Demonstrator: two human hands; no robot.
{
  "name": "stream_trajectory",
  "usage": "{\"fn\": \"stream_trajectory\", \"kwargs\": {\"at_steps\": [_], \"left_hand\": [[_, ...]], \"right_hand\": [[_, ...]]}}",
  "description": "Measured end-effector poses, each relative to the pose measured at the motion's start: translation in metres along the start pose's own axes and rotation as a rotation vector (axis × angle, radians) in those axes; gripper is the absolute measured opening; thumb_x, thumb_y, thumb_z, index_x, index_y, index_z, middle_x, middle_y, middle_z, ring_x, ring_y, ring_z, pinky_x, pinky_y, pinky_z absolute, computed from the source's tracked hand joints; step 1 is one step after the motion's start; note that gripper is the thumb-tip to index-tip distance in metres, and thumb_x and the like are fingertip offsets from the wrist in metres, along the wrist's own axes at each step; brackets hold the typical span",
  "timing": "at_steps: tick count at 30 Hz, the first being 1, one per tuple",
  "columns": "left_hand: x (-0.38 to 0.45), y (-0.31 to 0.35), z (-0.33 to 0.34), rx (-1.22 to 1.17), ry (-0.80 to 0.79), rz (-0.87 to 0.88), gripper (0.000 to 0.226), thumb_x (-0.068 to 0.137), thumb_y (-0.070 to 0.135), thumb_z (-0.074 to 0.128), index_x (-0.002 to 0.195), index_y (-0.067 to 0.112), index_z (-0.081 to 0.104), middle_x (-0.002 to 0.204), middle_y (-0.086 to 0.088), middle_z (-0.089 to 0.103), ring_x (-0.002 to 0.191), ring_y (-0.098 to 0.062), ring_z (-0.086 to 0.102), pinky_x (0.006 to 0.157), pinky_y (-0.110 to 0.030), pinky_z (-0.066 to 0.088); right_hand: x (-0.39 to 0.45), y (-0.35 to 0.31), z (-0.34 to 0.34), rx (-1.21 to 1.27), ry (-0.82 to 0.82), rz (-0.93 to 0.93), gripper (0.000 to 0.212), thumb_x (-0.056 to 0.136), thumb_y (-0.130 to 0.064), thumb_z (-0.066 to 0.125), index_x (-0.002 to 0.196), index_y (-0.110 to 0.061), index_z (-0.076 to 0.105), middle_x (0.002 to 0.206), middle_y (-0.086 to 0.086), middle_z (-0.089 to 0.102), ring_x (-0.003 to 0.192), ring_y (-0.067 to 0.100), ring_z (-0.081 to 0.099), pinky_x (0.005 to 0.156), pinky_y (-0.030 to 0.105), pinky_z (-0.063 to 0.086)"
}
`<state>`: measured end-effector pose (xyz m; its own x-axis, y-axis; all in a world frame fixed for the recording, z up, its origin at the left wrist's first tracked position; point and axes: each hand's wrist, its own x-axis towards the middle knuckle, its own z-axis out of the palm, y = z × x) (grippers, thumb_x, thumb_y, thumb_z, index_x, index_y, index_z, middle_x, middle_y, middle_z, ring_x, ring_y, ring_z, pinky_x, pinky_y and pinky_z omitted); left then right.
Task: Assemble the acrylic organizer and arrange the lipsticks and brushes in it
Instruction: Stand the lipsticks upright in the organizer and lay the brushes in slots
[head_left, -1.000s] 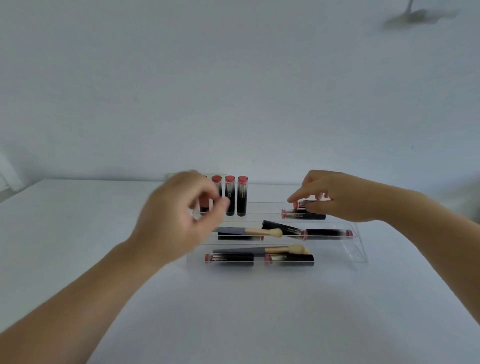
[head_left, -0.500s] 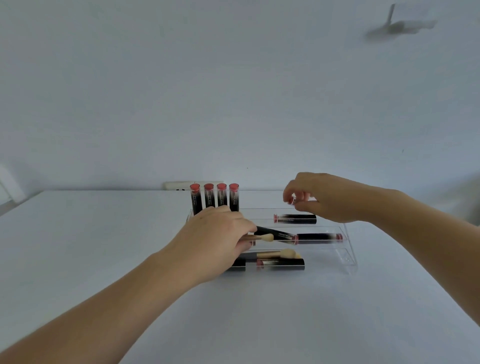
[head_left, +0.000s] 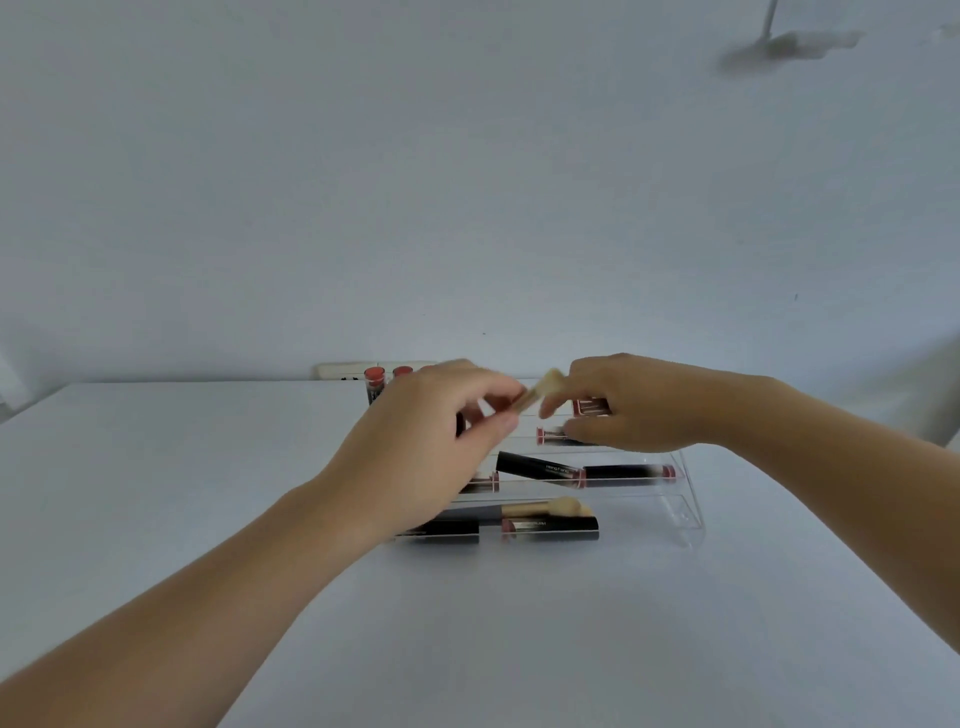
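Observation:
A clear acrylic tiered organizer (head_left: 687, 512) stands on the white table. My left hand (head_left: 415, 457) pinches a small brush (head_left: 545, 387) by its handle and holds it raised over the upper tiers, pale bristles pointing right. My right hand (head_left: 634, 405) hovers over the top right tiers, fingers curled, its fingertips right beside the bristles; whether they grip anything is unclear. A second brush (head_left: 550, 506) lies on the lowest tier. Lipsticks lie on the tiers (head_left: 540, 470), and upright lipsticks (head_left: 374, 383) stand at the back left, partly hidden by my left hand.
A white socket strip (head_left: 343, 370) sits against the wall behind the organizer. The table edge runs along the wall at the back. A blurred grey object (head_left: 789, 47) hangs at the upper right.
My left hand dropped onto the middle tier, took the brush lying there and lifted it up and right. My right hand stayed over the top right tier, now meeting the brush head.

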<state>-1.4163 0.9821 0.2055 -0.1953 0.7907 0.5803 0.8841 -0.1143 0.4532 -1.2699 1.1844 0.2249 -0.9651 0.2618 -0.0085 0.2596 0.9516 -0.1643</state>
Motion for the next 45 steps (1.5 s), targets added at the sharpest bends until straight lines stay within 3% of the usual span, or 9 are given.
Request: {"fn": "stream_trajectory", "kwargs": {"at_steps": [4,7,13,18,20,25,31,38,45], "left_hand": [[0.014,0.012,-0.009,-0.269,0.124,-0.084,0.024,0.092,0.022,0.072,0.092,0.046,0.070,0.081,0.031,0.069,0.071,0.002,0.066,0.062,-0.008,0.046],[0.020,0.013,-0.010,-0.306,0.135,-0.109,0.024,0.091,0.021,0.073,0.091,0.044,0.070,0.079,0.031,0.069,0.071,0.002,0.065,0.064,-0.009,0.046],[0.019,0.007,-0.002,-0.325,0.114,-0.165,0.021,0.091,0.020,0.074,0.092,0.041,0.071,0.077,0.029,0.069,0.067,0.003,0.063,0.058,-0.010,0.043],[0.025,0.009,0.001,-0.343,0.136,-0.164,0.017,0.089,0.019,0.076,0.094,0.035,0.072,0.087,0.019,0.074,0.079,-0.003,0.071,0.067,-0.012,0.050],[0.027,0.010,0.001,-0.334,0.140,-0.149,0.017,0.089,0.020,0.076,0.093,0.035,0.071,0.088,0.018,0.075,0.081,-0.004,0.072,0.071,-0.014,0.052],[0.025,0.014,0.009,-0.250,0.088,-0.111,0.019,0.090,0.020,0.074,0.093,0.038,0.070,0.091,0.027,0.071,0.080,0.002,0.067,0.062,-0.011,0.049],[0.021,0.016,0.020,-0.163,0.073,-0.050,0.022,0.090,0.018,0.074,0.091,0.040,0.069,0.095,0.028,0.068,0.085,0.006,0.064,0.069,-0.006,0.044],[0.023,0.014,0.023,-0.138,0.067,-0.029,0.022,0.090,0.020,0.073,0.094,0.042,0.069,0.096,0.031,0.067,0.088,0.005,0.064,0.070,-0.005,0.044],[0.025,0.012,0.035,-0.031,-0.012,0.032,0.012,0.090,0.026,0.072,0.098,0.036,0.073,0.089,0.023,0.068,0.087,0.002,0.064,0.072,-0.010,0.045]], "right_hand": [[0.005,-0.005,-0.007,-0.036,-0.084,0.011,0.052,0.095,-0.020,0.046,0.124,-0.062,0.056,0.086,-0.023,0.053,0.086,-0.016,0.048,0.073,0.016,0.035],[0.007,-0.009,-0.012,-0.090,-0.160,0.006,0.058,0.092,-0.016,0.043,0.123,-0.063,0.055,0.087,-0.024,0.053,0.087,-0.007,0.052,0.078,0.020,0.041],[0.011,-0.010,-0.012,-0.220,-0.155,-0.062,0.035,0.097,-0.024,0.048,0.122,-0.047,0.059,0.088,-0.021,0.048,0.082,-0.010,0.044,0.066,0.014,0.030],[0.010,-0.009,-0.009,-0.226,-0.181,-0.024,0.038,0.099,-0.028,0.044,0.127,-0.050,0.057,0.092,-0.024,0.045,0.082,-0.011,0.042,0.067,0.015,0.029],[0.008,-0.009,-0.009,-0.261,-0.192,-0.018,0.035,0.099,-0.029,0.044,0.125,-0.047,0.058,0.092,-0.023,0.044,0.082,-0.010,0.041,0.069,0.019,0.031],[0.003,-0.006,-0.012,-0.318,-0.193,-0.030,0.023,0.097,-0.030,0.045,0.108,-0.043,0.061,0.093,-0.020,0.044,0.079,-0.006,0.044,0.067,0.024,0.036],[0.001,-0.009,-0.016,-0.313,-0.183,-0.039,0.022,0.095,-0.028,0.046,0.102,-0.043,0.061,0.095,-0.020,0.048,0.086,-0.001,0.047,0.065,0.024,0.035],[-0.004,-0.006,-0.021,-0.270,-0.128,-0.040,0.005,0.088,-0.037,0.057,0.092,-0.040,0.056,0.086,-0.009,0.064,0.082,0.014,0.063,0.070,0.040,0.055],[-0.014,0.008,-0.030,-0.026,0.165,-0.046,0.009,0.090,-0.029,0.070,0.091,-0.036,0.065,0.073,-0.023,0.062,0.071,-0.009,0.054,0.057,0.014,0.038]]}}
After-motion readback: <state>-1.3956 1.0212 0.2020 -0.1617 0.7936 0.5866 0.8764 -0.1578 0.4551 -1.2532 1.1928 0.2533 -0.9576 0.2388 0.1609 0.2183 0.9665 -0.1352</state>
